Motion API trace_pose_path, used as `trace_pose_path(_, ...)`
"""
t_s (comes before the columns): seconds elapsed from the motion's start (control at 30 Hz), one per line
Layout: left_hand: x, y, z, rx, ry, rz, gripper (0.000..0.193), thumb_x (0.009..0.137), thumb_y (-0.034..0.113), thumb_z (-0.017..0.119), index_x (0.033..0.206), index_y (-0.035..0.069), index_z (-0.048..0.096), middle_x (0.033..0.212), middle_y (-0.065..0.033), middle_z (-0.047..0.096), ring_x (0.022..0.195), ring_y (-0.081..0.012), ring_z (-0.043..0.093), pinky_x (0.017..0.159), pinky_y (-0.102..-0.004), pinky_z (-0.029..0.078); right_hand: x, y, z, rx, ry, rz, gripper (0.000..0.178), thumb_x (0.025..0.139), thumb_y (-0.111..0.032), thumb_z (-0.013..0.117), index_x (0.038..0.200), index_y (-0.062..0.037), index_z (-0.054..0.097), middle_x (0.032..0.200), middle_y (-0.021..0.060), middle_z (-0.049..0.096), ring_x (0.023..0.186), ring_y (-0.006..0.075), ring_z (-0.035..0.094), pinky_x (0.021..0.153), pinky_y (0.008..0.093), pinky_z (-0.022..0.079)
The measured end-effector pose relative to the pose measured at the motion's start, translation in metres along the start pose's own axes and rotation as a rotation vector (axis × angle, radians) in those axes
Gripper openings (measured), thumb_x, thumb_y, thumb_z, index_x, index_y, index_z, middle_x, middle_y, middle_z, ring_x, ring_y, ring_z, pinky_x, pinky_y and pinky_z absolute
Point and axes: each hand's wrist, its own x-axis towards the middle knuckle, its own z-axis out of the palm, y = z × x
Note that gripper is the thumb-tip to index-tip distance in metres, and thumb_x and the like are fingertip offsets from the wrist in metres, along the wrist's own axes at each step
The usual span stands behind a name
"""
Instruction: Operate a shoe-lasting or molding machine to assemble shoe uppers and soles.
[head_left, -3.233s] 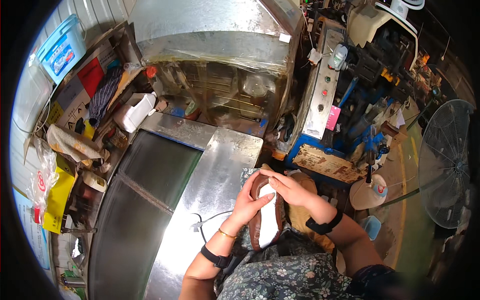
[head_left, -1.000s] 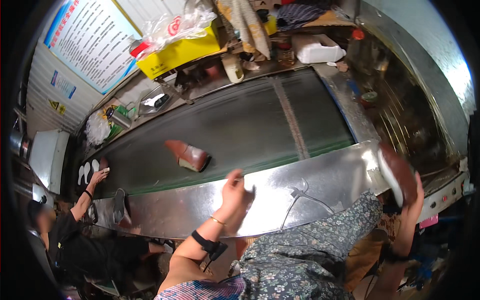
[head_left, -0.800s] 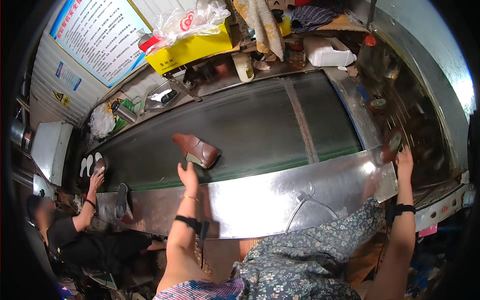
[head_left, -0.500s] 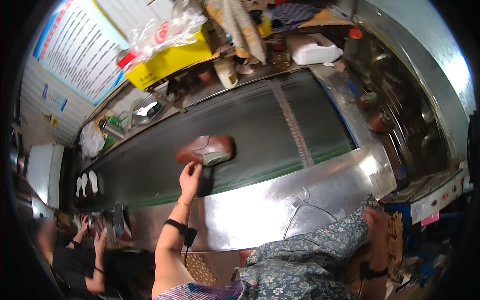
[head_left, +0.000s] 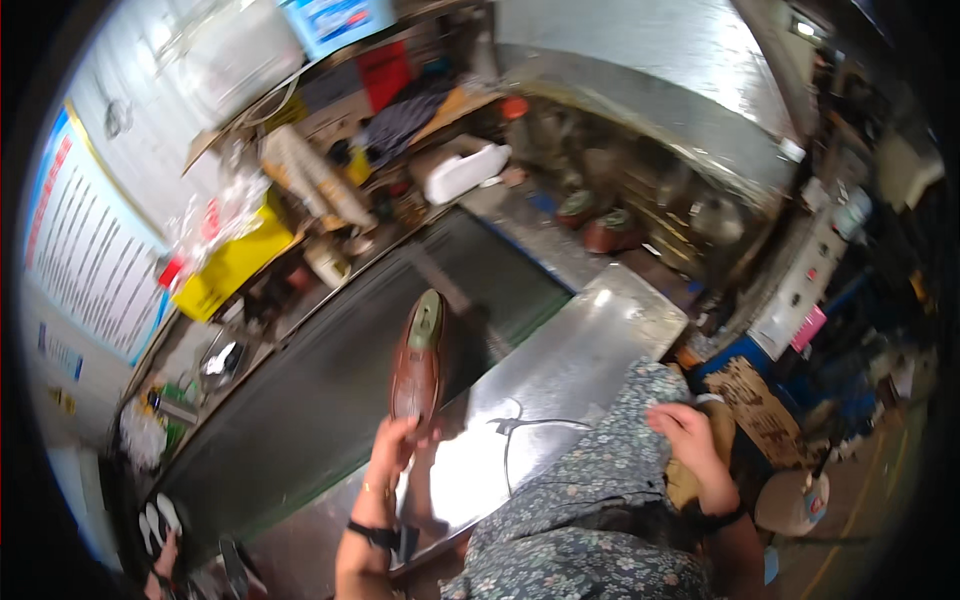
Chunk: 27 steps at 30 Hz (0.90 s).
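My left hand (head_left: 395, 447) is closed on the toe end of a brown leather shoe (head_left: 415, 375). A green shoe last (head_left: 428, 318) fills the shoe's opening, and the heel end points away from me. The shoe is over the dark conveyor belt (head_left: 340, 400); I cannot tell whether it touches the belt. Beside my floral-covered lap (head_left: 570, 510) is my right hand (head_left: 688, 440), with loosely bent fingers and nothing visible in them.
A shiny metal ledge (head_left: 560, 390) with a thin cable (head_left: 507, 450) runs along the belt's near side. Two more lasted shoes (head_left: 610, 232) stand beyond the belt's right end. At lower left, another person's hand (head_left: 165, 560) is by white shoe-shaped pieces (head_left: 160, 520).
The view has swung to the right. My left hand, earlier at the shoe's lower edge, now grips its toe, and the shoe has turned lengthwise. My right hand has come into clearer view.
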Motion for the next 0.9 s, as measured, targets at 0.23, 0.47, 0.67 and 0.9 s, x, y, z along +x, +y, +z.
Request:
trace_pose_path(0.23,-0.031,-0.079,0.161,-1.132,-1.052,-0.846,0.073,0.096,0.054,0.050,0.147,0.005,0.035,0.139,-0.0229,0.050,0.102,-0.0462,0.062,0.083,-0.0555,0.051,-0.017,-0.136,0.007,-0.174,0.014,-1.003,0.073,0.082,-0.054,0.071,0.127,0.0023,0.057,0.129,0.0248,0.060,0.114,0.0357,0.063,0.095,0.0385,0.051)
trace_pose_path(0.47,-0.031,-0.046,0.305,0.345,-1.055,0.383,0.089,0.082,0.050,0.073,0.146,-0.001,0.037,0.137,-0.0189,0.053,0.127,-0.0294,0.053,0.104,-0.0402,0.042,-0.133,-0.107,-0.019,-0.969,0.120,-0.860,0.057,0.071,-0.050,0.080,0.111,-0.0105,0.072,0.130,0.0181,0.061,0.081,0.0249,0.067,0.070,0.0319,0.055)
trace_pose_path(0.67,-0.081,-0.067,0.341,0.484,-0.964,0.557,0.111,0.069,0.049,0.085,0.149,-0.003,0.027,0.112,-0.0169,0.068,0.100,-0.0346,0.068,0.087,-0.0405,0.053,-0.189,-0.084,-0.033,-0.951,0.043,-0.786,0.047,0.076,-0.037,0.080,0.115,-0.0121,0.071,0.136,0.0175,0.056,0.112,0.0307,0.065,0.092,0.0377,0.055)
trace_pose_path(0.9,-0.076,-0.071,0.338,0.533,-0.961,0.545,0.113,0.073,0.048,0.082,0.150,-0.007,0.021,0.120,-0.0194,0.065,0.105,-0.0360,0.067,0.090,-0.0403,0.052,-0.176,-0.077,-0.031,-0.878,0.103,-0.825,0.043,0.074,-0.040,0.082,0.107,-0.0143,0.072,0.130,0.0157,0.061,0.090,0.0266,0.070,0.071,0.0317,0.056)
